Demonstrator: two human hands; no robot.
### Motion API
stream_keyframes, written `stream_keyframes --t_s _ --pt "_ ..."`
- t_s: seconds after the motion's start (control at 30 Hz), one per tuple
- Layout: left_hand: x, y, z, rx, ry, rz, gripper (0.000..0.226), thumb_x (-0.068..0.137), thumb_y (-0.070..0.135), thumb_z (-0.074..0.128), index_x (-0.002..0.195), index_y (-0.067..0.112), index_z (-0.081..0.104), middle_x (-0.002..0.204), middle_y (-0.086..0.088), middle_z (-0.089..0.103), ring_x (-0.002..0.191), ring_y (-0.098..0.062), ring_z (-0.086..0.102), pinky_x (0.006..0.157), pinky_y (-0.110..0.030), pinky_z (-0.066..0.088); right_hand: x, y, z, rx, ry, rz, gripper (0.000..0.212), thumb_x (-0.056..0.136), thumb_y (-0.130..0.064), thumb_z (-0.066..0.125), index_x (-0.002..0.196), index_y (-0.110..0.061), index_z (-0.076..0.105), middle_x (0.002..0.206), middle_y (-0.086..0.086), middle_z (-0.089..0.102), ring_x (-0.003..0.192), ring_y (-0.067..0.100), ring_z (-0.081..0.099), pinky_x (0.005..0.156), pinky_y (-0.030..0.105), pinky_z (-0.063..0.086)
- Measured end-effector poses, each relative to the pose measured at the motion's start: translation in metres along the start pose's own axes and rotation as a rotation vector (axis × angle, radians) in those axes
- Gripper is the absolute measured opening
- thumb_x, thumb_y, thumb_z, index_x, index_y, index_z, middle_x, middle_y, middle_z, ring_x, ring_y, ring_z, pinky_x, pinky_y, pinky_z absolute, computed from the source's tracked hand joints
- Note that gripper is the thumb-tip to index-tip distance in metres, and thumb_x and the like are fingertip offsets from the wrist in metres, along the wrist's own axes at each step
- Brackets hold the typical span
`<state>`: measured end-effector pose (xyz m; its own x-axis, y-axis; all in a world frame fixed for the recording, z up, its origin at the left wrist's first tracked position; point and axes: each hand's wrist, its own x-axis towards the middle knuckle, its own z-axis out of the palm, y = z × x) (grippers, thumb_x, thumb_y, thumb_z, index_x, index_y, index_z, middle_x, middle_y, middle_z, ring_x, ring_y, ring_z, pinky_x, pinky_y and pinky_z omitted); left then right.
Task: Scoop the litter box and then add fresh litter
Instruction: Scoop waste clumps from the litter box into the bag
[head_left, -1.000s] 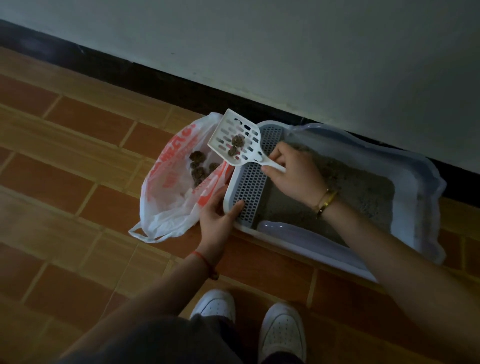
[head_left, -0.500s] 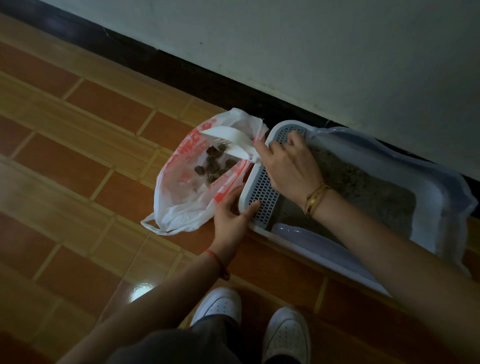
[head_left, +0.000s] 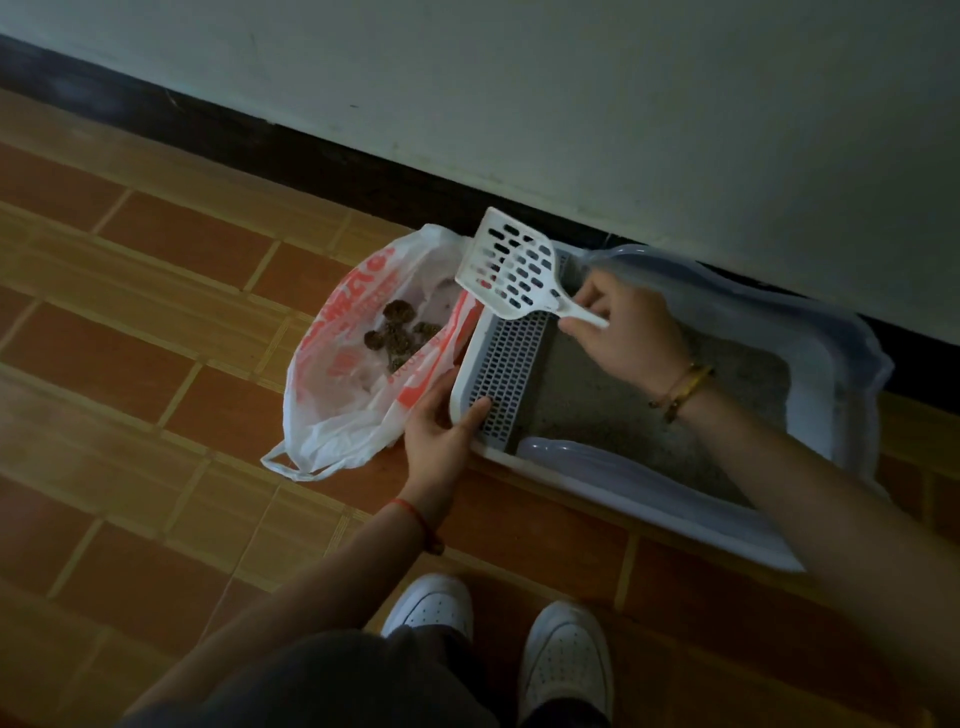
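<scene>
A pale litter box (head_left: 649, 483) with a perforated step at its left end stands on the floor against the wall, grey litter (head_left: 587, 400) inside. My right hand (head_left: 631, 332) grips the handle of a white slotted scoop (head_left: 511, 273), held empty above the box's left end. My left hand (head_left: 441, 423) holds the box's left corner, thumb on the perforated step. A white plastic bag (head_left: 337, 410) with red print lies open to the left, with several dark clumps (head_left: 400, 335) inside.
A white wall with a dark skirting board (head_left: 311, 150) runs right behind the box and bag. Red and tan floor tiles (head_left: 156, 364) spread to the left and front. My two white shoes (head_left: 498, 639) stand just in front of the box.
The scoop carried clumps, tipped over the bag and dropped them in; now it is raised again, empty. My left hand stayed on the box corner.
</scene>
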<state>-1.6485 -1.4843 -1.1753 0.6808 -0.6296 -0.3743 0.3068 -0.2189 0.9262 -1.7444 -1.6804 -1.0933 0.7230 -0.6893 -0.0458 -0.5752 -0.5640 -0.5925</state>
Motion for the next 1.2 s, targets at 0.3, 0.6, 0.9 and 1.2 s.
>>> stream_keyframes --t_s 0.3,0.6,0.9,1.2 --pt "0.0 -0.009 0.004 0.065 0.025 0.067 0.044 0.089 0.022 0.067 0.132 0.018 0.058 0.128 -0.001 0.064 0.114 -0.016 0.063 0.093 -0.04 0.056 -0.051 0.072 -0.057 0.113 -0.038 0.286 0.016 0.084 -0.027 0.069 0.084 -0.015 0.059 0.069 0.0 0.07 0.049 0.002 0.061 0.053 0.026 0.048" --pt "0.001 -0.012 0.011 0.11 0.085 0.089 0.038 0.093 0.015 0.063 0.131 0.013 0.059 0.122 -0.002 0.066 0.108 -0.013 0.065 0.09 -0.034 0.057 -0.093 0.104 -0.085 -0.137 -0.426 0.334 0.015 0.082 -0.021 0.072 0.08 -0.012 0.06 0.065 0.004 0.069 0.054 0.02 0.065 0.055 0.032 0.053" --pt "-0.002 -0.009 0.01 0.115 0.074 0.105 0.035 0.087 0.026 0.067 0.122 0.027 0.063 0.121 0.002 0.068 0.111 -0.015 0.065 0.093 -0.039 0.055 -0.091 0.1 -0.063 -0.227 -0.631 0.265 0.012 0.084 -0.024 0.069 0.079 -0.018 0.06 0.064 0.001 0.069 0.047 0.013 0.061 0.044 0.021 0.045" --pt "-0.002 -0.01 0.009 0.092 0.061 0.09 0.032 0.093 0.014 0.063 0.125 0.017 0.062 0.121 -0.006 0.067 0.109 -0.018 0.066 0.091 -0.038 0.057 -0.081 0.086 -0.012 -0.018 -0.605 0.207 0.015 0.084 -0.025 0.071 0.079 -0.019 0.058 0.064 -0.003 0.07 0.048 0.007 0.062 0.045 0.022 0.047"
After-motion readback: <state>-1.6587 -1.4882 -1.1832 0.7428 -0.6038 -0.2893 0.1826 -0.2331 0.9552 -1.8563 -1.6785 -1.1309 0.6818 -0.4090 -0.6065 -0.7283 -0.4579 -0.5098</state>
